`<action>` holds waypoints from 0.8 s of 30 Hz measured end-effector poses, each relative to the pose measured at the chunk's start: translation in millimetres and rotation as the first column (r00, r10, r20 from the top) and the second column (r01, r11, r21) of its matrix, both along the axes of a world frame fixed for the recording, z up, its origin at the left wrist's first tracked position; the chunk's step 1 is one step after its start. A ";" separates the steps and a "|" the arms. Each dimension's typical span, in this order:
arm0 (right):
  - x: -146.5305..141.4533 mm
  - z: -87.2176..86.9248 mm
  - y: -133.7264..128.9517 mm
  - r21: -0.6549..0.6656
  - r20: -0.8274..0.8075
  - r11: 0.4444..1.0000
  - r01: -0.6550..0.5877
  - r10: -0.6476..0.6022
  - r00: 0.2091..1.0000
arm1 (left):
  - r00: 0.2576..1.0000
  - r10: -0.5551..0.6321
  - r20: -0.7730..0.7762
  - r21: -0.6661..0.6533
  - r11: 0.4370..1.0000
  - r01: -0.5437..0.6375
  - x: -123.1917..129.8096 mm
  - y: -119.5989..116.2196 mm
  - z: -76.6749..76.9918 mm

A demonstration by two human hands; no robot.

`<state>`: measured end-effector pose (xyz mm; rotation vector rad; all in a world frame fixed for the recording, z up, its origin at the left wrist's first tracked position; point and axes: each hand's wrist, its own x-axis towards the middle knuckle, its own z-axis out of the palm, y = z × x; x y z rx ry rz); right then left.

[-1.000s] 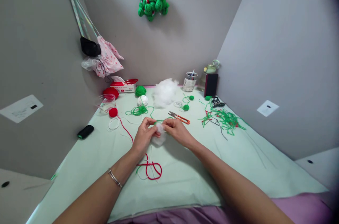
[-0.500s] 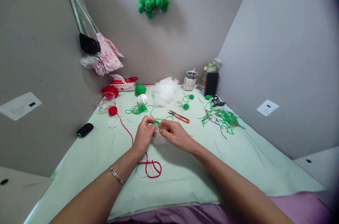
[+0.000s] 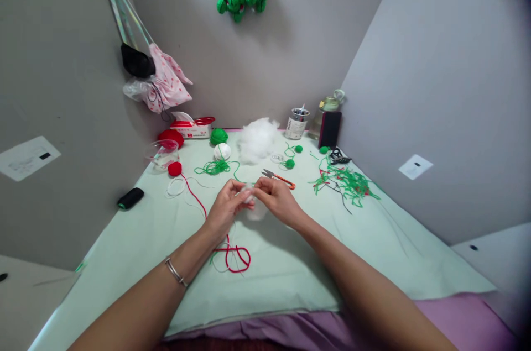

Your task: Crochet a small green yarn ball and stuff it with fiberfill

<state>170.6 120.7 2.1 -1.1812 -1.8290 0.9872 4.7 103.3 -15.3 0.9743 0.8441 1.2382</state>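
My left hand (image 3: 227, 206) and my right hand (image 3: 277, 200) meet above the middle of the table, fingers pinched together. Between them is a tuft of white stuffing (image 3: 256, 210), part of it hanging below the fingers. My left hand's fingers wrap round something small that they mostly hide. A green strand runs from the loose green yarn (image 3: 213, 167) toward my hands. Just behind my right hand lie orange-handled thread snips (image 3: 286, 181). Red yarn (image 3: 238, 258) loops on the cloth near my left wrist, which wears a silver bangle.
At the back of the table (image 3: 298, 262) are a heap of white stuffing (image 3: 259, 141), a tissue box (image 3: 191, 129), a pen cup (image 3: 297, 123) and a dark phone (image 3: 331, 130). Green yarn scraps (image 3: 350, 185) spread at right. A clear plastic cup (image 3: 162, 155) stands left.
The green piece seen between my fingers is now hidden. The white tuft shows more below my right fingers. The whole view has shifted slightly.
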 end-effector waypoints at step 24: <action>5.1 5.5 -0.7 -0.002 -0.165 1.000 -0.026 0.025 0.986 | 1.000 0.004 0.031 -0.113 0.994 0.000 -5.5 9.9 -8.3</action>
